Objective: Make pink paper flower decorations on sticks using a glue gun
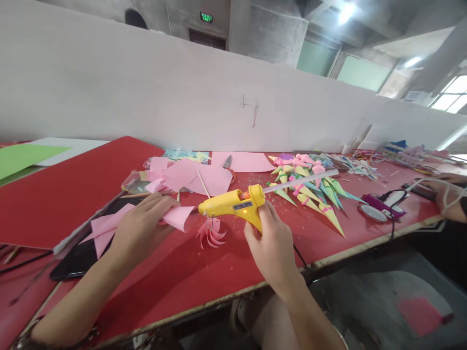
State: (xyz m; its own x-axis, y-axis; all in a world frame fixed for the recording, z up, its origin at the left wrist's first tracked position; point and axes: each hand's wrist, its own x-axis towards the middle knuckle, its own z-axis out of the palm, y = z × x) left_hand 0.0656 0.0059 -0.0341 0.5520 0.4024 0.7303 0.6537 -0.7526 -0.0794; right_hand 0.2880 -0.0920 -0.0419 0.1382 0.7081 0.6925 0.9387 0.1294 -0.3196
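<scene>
My right hand [272,238] is wrapped round the handle of a yellow hot glue gun [233,203]. A long clear glue stick [302,182] sticks out of the gun's back end, and its nozzle points left. My left hand [146,223] is closed on a curled piece of pink paper [178,217], whose open end lies at the nozzle. Whether nozzle and paper touch, I cannot tell. Below the gun sits a pink paper flower [211,234] with curled strips. More pink paper [109,226] shows behind my left wrist, over a black phone [76,257].
Pink sheets [197,176] and scissors [229,167] lie behind the gun. Several yellow, green and pink paper cones [310,182] are heaped to the right. A large red board [73,194] is at the left. Another person's hand [443,187] is at far right.
</scene>
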